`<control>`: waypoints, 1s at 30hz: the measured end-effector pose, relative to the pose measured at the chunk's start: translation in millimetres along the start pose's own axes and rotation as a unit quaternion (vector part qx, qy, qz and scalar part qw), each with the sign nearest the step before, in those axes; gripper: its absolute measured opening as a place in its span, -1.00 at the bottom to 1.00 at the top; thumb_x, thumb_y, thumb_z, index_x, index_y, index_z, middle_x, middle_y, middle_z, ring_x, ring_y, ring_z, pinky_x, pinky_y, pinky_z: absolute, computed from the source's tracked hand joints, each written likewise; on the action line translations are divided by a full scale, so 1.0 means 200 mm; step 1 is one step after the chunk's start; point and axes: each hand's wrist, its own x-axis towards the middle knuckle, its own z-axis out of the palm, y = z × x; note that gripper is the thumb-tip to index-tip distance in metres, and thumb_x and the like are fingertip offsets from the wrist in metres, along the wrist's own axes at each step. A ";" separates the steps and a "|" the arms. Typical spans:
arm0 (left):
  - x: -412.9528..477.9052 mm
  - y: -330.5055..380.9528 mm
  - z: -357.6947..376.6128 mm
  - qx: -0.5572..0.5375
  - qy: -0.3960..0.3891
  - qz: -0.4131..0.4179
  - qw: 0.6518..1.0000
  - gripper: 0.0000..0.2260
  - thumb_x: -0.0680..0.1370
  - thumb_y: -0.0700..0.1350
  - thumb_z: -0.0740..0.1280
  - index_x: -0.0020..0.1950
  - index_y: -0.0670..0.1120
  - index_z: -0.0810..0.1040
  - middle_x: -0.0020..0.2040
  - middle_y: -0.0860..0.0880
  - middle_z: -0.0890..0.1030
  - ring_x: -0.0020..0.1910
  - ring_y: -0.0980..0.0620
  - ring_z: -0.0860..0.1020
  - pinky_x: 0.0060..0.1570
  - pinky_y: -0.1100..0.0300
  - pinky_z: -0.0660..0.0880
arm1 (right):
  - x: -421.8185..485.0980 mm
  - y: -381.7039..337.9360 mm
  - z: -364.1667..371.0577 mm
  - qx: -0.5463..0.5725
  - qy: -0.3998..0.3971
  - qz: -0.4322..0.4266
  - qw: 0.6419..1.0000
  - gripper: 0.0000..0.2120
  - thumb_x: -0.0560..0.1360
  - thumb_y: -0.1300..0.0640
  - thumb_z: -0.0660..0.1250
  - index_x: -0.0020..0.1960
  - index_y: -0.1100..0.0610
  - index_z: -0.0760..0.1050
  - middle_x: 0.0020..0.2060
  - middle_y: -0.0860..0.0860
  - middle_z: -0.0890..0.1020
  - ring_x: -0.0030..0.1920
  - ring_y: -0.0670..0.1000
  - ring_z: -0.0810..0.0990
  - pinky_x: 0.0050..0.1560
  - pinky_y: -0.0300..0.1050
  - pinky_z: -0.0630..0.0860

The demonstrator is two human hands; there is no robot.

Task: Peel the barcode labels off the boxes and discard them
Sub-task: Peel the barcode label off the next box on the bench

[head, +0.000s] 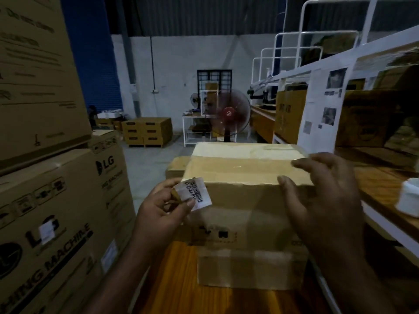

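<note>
A taped cardboard box (238, 168) stands on top of a lower box (249, 268) in front of me on an orange wooden surface. My left hand (161, 209) pinches a white barcode label (197, 192) between thumb and fingers, just off the upper box's near left corner. My right hand (322, 196) rests over the box's near right top edge, fingers spread and loosely bent. Another white label (47, 232) sticks on the big LG carton to the left.
Tall stacked LG washing machine cartons (56, 200) wall off the left. A white shelf rack with boxes and posted sheets (322, 103) runs along the right, with a white container (409, 198) on it. A red pedestal fan (230, 115) and palletised boxes (147, 131) stand farther back.
</note>
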 end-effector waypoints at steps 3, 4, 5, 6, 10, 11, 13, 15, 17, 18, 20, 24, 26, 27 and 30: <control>-0.06 0.02 -0.06 0.021 -0.021 -0.020 0.999 -0.84 0.49 -0.16 0.46 0.07 -0.08 0.68 0.16 0.00 0.60 0.09 -0.01 0.63 -0.07 0.16 0.63 | -0.08 -0.20 0.09 0.167 -0.039 -0.075 0.982 -0.91 0.51 0.12 0.37 -0.01 0.11 0.59 -0.10 -0.03 0.60 -0.09 -0.13 0.55 -0.10 -0.26 0.53; -0.09 0.04 -0.09 0.044 -0.029 -0.021 0.998 -0.85 0.51 -0.15 0.45 0.07 -0.06 0.67 0.14 0.02 0.61 0.07 0.01 0.62 -0.05 0.14 0.63 | -0.11 -0.25 0.13 0.215 -0.061 -0.076 0.972 -0.90 0.51 0.11 0.37 -0.01 0.11 0.60 -0.12 -0.06 0.60 -0.11 -0.15 0.56 -0.16 -0.26 0.54; -0.11 0.06 -0.13 0.068 -0.041 -0.026 0.996 -0.87 0.53 -0.15 0.43 0.07 -0.03 0.67 0.10 0.03 0.62 0.05 0.04 0.62 -0.04 0.12 0.63 | -0.14 -0.31 0.17 0.257 -0.084 -0.071 0.960 -0.86 0.50 0.08 0.37 0.02 0.10 0.59 -0.10 -0.08 0.59 -0.10 -0.16 0.56 -0.17 -0.26 0.55; -0.15 0.07 -0.17 0.093 -0.053 -0.039 0.993 -0.87 0.54 -0.16 0.42 0.06 0.01 0.66 0.05 0.03 0.65 0.02 0.05 0.63 -0.04 0.10 0.63 | -0.17 -0.35 0.21 0.290 -0.107 -0.064 0.949 -0.81 0.50 0.04 0.36 0.08 0.08 0.58 -0.05 -0.10 0.58 -0.07 -0.16 0.57 -0.16 -0.29 0.56; -0.31 0.12 -0.36 0.162 -0.086 -0.105 0.977 -0.84 0.54 -0.19 0.41 0.03 0.07 0.65 -0.08 0.11 0.71 -0.10 0.18 0.66 -0.09 0.17 0.63 | -0.25 -0.51 0.32 0.340 -0.196 -0.096 0.915 -0.70 0.48 0.03 0.39 0.20 0.00 0.56 0.07 -0.14 0.56 0.04 -0.20 0.54 -0.04 -0.34 0.54; -0.36 0.13 -0.40 0.175 -0.090 -0.117 0.974 -0.84 0.54 -0.19 0.41 0.03 0.06 0.66 -0.09 0.12 0.71 -0.10 0.21 0.66 -0.08 0.20 0.62 | -0.27 -0.55 0.35 0.352 -0.215 -0.113 0.904 -0.74 0.47 0.07 0.39 0.16 0.02 0.59 0.03 -0.12 0.59 0.01 -0.18 0.55 -0.05 -0.28 0.56; -0.45 0.15 -0.48 0.191 -0.086 -0.152 0.966 -0.86 0.54 -0.17 0.42 0.03 0.04 0.67 -0.10 0.09 0.72 -0.09 0.22 0.67 -0.06 0.21 0.62 | -0.32 -0.61 0.41 0.373 -0.251 -0.146 0.881 -0.84 0.47 0.16 0.40 0.05 0.06 0.64 -0.07 -0.08 0.62 -0.06 -0.15 0.59 -0.12 -0.18 0.58; -0.57 0.16 -0.56 0.210 -0.055 -0.189 0.958 -0.90 0.53 -0.14 0.44 0.00 0.03 0.68 -0.12 0.04 0.72 -0.12 0.14 0.68 -0.09 0.13 0.64 | -0.38 -0.66 0.45 0.383 -0.301 -0.171 0.856 -0.86 0.48 0.20 0.42 0.02 0.05 0.65 -0.12 -0.10 0.63 -0.10 -0.18 0.58 -0.14 -0.28 0.55; -0.73 0.17 -0.63 0.214 0.003 -0.226 0.950 -0.96 0.50 -0.09 0.48 -0.07 -0.02 0.69 -0.21 -0.04 0.70 -0.24 -0.01 0.66 -0.21 0.02 0.60 | -0.43 -0.73 0.48 0.404 -0.351 -0.195 0.822 -0.84 0.49 0.20 0.42 0.05 0.04 0.65 -0.12 -0.11 0.62 -0.10 -0.20 0.57 -0.14 -0.37 0.51; -0.82 0.17 -0.65 0.202 0.039 -0.241 0.949 -0.95 0.48 -0.10 0.49 -0.10 -0.05 0.69 -0.27 -0.05 0.69 -0.32 -0.02 0.62 -0.29 0.04 0.56 | -0.47 -0.76 0.50 0.417 -0.376 -0.204 0.802 -0.83 0.50 0.18 0.40 0.07 0.04 0.65 -0.11 -0.10 0.63 -0.10 -0.19 0.57 -0.13 -0.38 0.51; -1.01 0.20 -0.67 0.151 0.121 -0.274 0.942 -0.97 0.47 -0.20 0.50 -0.12 -0.11 0.68 -0.34 0.00 0.67 -0.41 0.14 0.55 -0.37 0.25 0.49 | -0.56 -0.83 0.51 0.438 -0.426 -0.217 0.761 -0.79 0.50 0.14 0.36 0.12 0.05 0.64 -0.07 -0.07 0.64 -0.08 -0.17 0.59 -0.12 -0.30 0.56; -1.44 0.27 -0.64 0.081 0.280 -0.359 0.887 -0.91 0.40 -0.28 0.52 -0.16 -0.21 0.64 -0.34 -0.13 0.69 -0.41 0.10 0.56 -0.39 0.27 0.48 | -0.86 -0.94 0.46 0.449 -0.572 -0.203 0.656 -0.74 0.52 0.21 0.38 0.20 0.07 0.62 -0.01 -0.06 0.63 -0.01 -0.14 0.62 -0.03 -0.22 0.60; -1.65 0.31 -0.62 0.131 0.314 -0.373 0.863 -0.83 0.36 -0.07 0.54 -0.20 -0.15 0.67 -0.29 -0.26 0.68 -0.34 -0.01 0.55 -0.26 0.12 0.47 | -1.01 -0.99 0.41 0.442 -0.642 -0.195 0.595 -0.78 0.52 0.25 0.36 0.14 0.11 0.65 -0.05 0.01 0.68 -0.06 -0.06 0.67 -0.07 -0.17 0.62; -1.75 0.34 -0.61 0.160 0.324 -0.384 0.850 -0.79 0.34 0.03 0.52 -0.21 -0.09 0.68 -0.28 -0.27 0.67 -0.32 -0.01 0.54 -0.24 0.07 0.46 | -1.08 -1.03 0.38 0.442 -0.671 -0.196 0.562 -0.81 0.52 0.27 0.34 0.07 0.12 0.67 -0.11 0.06 0.70 -0.10 0.02 0.69 -0.12 -0.08 0.63; -1.98 0.42 -0.60 0.206 0.379 -0.418 0.800 -0.91 0.39 0.02 0.53 -0.24 0.04 0.68 -0.28 -0.17 0.70 -0.33 0.07 0.54 -0.22 0.05 0.48 | -1.27 -1.14 0.31 0.436 -0.699 -0.225 0.520 -0.76 0.50 0.26 0.33 -0.14 -0.03 0.67 -0.31 -0.02 0.70 -0.26 -0.02 0.67 -0.27 -0.04 0.56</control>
